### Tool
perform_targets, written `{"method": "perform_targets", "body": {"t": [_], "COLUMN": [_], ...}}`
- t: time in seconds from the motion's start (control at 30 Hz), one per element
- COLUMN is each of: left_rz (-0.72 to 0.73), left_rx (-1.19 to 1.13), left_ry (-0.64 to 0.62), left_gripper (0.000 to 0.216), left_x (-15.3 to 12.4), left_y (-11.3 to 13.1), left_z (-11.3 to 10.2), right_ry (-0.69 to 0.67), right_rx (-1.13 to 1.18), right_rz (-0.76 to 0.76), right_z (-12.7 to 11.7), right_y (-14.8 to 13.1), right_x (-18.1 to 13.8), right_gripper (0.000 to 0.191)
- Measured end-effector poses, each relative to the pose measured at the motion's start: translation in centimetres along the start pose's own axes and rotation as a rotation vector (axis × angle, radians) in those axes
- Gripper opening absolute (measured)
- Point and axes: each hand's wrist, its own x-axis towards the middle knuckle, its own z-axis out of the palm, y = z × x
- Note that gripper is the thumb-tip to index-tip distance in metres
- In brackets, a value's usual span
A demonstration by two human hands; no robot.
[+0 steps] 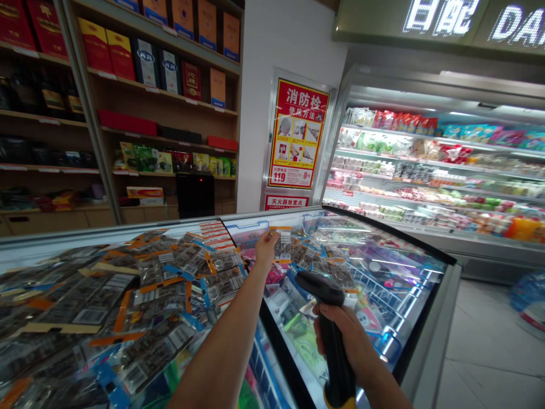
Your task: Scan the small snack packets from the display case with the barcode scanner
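Note:
My left hand [266, 248] reaches over the far part of the chest freezer's glass top. Its fingers are closed on the edge of a small clear packet [283, 244] with orange strips and a white label. My right hand [347, 335] is wrapped round the handle of a black barcode scanner [321, 287] with a yellow base, its head pointing left and away. Many similar packets [170, 295] with blue, orange and cream strips lie heaped on the left glass. A smaller group of packets [317, 258] lies on the right glass, just past the scanner.
Under the glass are blue wire baskets [378, 295] and bagged goods. A black frame bar [276, 341] divides the freezer top. Wooden shelves [170, 102] with boxes stand behind. A lit refrigerated display [426, 165] is at right, with wrapped bottles [530, 301] on the floor.

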Motion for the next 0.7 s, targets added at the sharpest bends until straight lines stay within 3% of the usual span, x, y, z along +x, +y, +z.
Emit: {"method": "perform_targets", "body": {"t": [0.17, 0.4, 0.53, 0.7], "left_rz": [0.002, 0.054, 0.085, 0.076], "left_rx": [0.021, 0.133, 0.414, 1.035], "left_ry": [-0.001, 0.081, 0.151, 0.258], "left_gripper": [0.033, 0.03, 0.03, 0.036], "left_x": [0.0, -0.6, -0.9, -0.8], "left_y": [0.1, 0.8, 2.5, 8.5], "left_z": [0.0, 0.2, -1.0, -5.1], "right_ry": [0.027, 0.141, 0.22, 0.235], "right_rx": [0.037, -0.061, -0.063, -0.037], "right_rz": [-0.031, -0.191, -0.201, -0.209], "right_z": [0.0, -0.6, -1.2, -1.6], "right_y": [-0.2, -0.8, -1.2, -1.9], "right_x": [0.5, 3.3, 5.1, 5.9], "right_gripper": [0.026, 0.027, 0.023, 0.023]}}
